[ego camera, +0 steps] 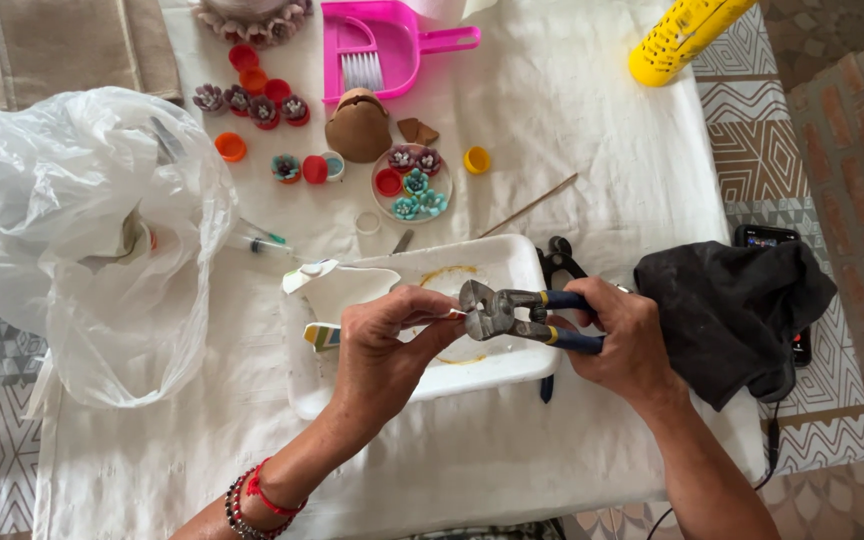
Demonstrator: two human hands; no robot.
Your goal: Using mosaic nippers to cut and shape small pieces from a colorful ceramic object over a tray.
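Right now the right hand (pixel 624 338) is clamped around the blue-and-yellow handles of the pliers (pixel 512 315), whose long axis runs almost level, head pointing left toward the left hand (pixel 384 352). The left hand's fingertips are pinched together on a small, thin piece (pixel 444 317) held right at the plier head, so the piece lies just left of the tool, between the two hands and above the white tray (pixel 497 262). Both hands are equally close to it; the left one holds it, and the plier head touches or nearly touches it. Whether the plier head has already closed on the piece cannot be told, since the fingers cover most of it, and its material and shape are hard to make out. A second dark-handled tool (pixel 558 262) lies partly hidden behind the tray and the right hand. A dark cloth (pixel 732 310) sits just right of the right hand, covering most of a phone (pixel 767 236). A plastic bag (pixel 92 240) lies well to the left.
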